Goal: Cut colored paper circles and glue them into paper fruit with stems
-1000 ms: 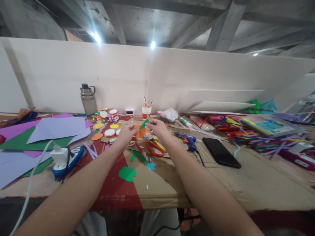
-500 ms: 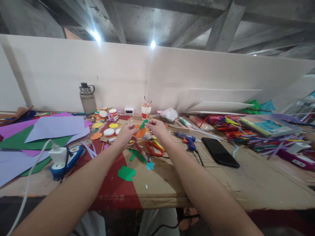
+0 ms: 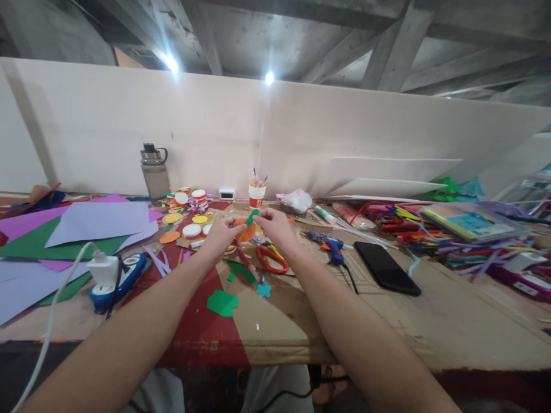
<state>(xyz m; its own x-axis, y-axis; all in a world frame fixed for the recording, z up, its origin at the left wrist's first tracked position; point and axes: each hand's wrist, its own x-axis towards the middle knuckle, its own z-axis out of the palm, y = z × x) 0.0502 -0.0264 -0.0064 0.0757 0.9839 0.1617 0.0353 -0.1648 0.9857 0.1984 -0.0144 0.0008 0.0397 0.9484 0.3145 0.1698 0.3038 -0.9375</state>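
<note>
Between my hands is an orange paper disc with a green paper strip laid against its upper edge. My left hand pinches the disc from its left side. My right hand has its fingertips closed on the upper end of the green strip. Just below them lie red-handled scissors, with something yellow beside the handles. A blue paper flower shape and a green paper scrap rest on the cardboard nearer to me.
A blue glue gun and black phone lie right. White-topped discs and another orange disc sit left. A pencil cup and bottle stand behind. A blue power strip with a white cable is at left.
The left fingers sit slightly further over the orange disc, near the green strip. Both hands stay in nearly the same place, and the whole view has shifted a little.
</note>
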